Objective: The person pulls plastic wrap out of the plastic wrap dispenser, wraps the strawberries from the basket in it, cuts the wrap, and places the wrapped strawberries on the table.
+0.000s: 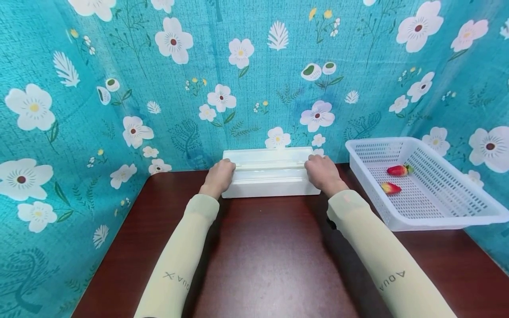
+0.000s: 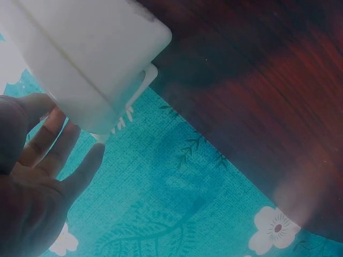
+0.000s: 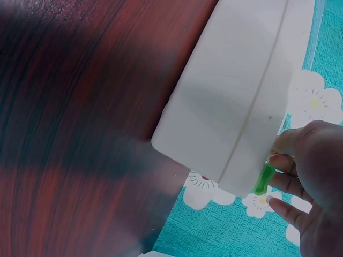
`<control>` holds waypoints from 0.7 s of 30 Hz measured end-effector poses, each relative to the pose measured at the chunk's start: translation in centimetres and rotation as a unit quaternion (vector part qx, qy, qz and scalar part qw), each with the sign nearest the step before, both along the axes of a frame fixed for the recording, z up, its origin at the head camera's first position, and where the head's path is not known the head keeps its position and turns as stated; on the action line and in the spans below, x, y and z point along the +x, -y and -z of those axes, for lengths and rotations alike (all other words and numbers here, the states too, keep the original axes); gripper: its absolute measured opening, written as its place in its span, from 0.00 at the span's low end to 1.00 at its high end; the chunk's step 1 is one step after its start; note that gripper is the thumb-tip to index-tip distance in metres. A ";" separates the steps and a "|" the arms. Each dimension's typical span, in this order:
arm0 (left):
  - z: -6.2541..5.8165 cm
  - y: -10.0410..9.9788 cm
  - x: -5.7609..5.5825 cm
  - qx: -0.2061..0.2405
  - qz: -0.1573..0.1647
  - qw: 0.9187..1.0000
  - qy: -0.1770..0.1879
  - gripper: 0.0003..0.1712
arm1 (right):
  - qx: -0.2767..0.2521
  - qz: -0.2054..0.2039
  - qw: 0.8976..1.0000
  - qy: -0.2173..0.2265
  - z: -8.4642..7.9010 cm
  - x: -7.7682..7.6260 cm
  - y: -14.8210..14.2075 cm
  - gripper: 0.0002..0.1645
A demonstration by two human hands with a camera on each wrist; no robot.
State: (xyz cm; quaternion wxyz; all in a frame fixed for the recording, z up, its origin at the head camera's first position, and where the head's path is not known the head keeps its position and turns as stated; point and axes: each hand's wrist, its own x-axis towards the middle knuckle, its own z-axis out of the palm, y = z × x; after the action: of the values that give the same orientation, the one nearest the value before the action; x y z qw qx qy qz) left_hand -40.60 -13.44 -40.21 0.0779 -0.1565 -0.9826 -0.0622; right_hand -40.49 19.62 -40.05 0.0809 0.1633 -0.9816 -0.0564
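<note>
At the back of the table a long white plastic box point(image 1: 274, 187) stands near the cloth, with a ridged strip along its upper part. My left hand point(image 1: 221, 176) grips its left end; in the left wrist view, the thumb and fingers point(image 2: 83, 171) bend about the box's edge. My right hand point(image 1: 323, 173) holds the right end, the thumb at the edge and the other fingers behind it. A small green piece point(image 3: 264, 179) shows between the box and the right fingers. The box's far side is mostly hidden from the head view.
A white perforated basket point(image 1: 449, 219) stands at the right of the dark wooden table point(image 1: 274, 260). In it lie two red strawberries, one strawberry point(image 1: 399, 170) behind the other strawberry point(image 1: 391, 188). A turquoise flowered cloth point(image 1: 254, 110) hangs behind and at both sides.
</note>
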 end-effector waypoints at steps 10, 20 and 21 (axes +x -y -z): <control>0.1 0.2 0.1 0.009 -0.001 1.000 -0.018 0.12 | -0.039 -0.006 0.999 -0.016 0.5 -0.3 -0.5 0.10; 0.3 0.3 0.2 -0.055 0.004 0.997 -0.056 0.10 | -0.055 0.006 0.998 0.001 0.1 -0.3 -0.8 0.10; 0.3 0.3 0.2 -0.058 0.005 0.997 -0.058 0.10 | -0.057 0.007 0.998 0.002 0.0 -0.2 -0.8 0.10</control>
State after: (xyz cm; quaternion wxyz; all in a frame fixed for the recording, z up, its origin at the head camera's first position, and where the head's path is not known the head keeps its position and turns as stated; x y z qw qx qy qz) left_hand -40.38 -13.77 -40.54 0.1253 -0.1685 -0.9777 0.0037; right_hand -40.74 20.42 -40.09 0.0877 0.1521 -0.9845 -0.0003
